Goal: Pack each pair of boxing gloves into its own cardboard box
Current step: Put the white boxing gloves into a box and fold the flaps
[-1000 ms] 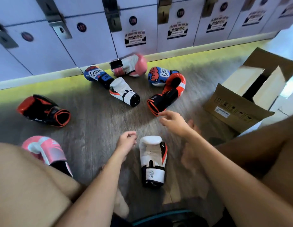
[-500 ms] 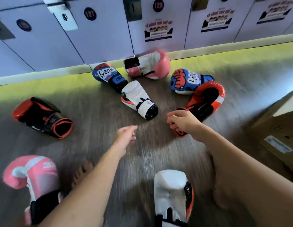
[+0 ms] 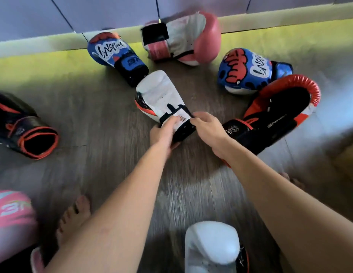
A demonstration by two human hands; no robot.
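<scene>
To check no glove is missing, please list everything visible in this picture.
white gloves: 2, white, one centre, one bottom edge
blue gloves: 2, blue patterned, one top left, one right
pink gloves: 2, pink and white, one top, one bottom left
red-black gloves: 2, red and black, one left, one right
lockers: several, lilac, top
floor: 1, grey wood
feet: 2, bare, bottom left, lower right
left hand: 1, grips centre glove's cuff
right hand: 1, pinches same cuff

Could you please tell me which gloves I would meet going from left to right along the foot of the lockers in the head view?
Blue glove → pink and white glove → second blue glove.
</scene>
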